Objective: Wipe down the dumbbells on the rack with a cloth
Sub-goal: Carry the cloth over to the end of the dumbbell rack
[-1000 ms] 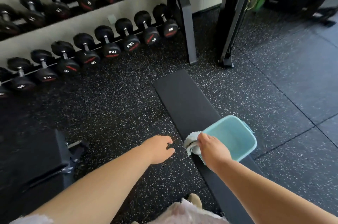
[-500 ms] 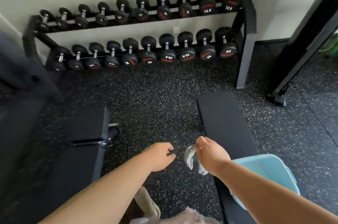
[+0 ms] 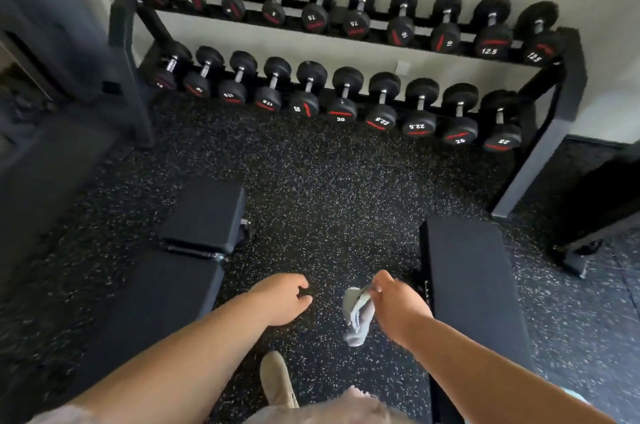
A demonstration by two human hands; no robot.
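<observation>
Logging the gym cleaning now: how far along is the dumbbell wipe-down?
Done: the cloth is in the right hand. In hand: getting to the rack, which stands ahead beyond two benches; left hand idle. Left: everything; no hand or cloth touches the dumbbells, so both rows remain.

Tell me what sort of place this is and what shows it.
Most likely a gym's free-weight area: a two-tier rack holds rows of numbered dumbbells, padded benches stand before it, and the floor is speckled rubber matting. The right hand holds a cloth.
</observation>
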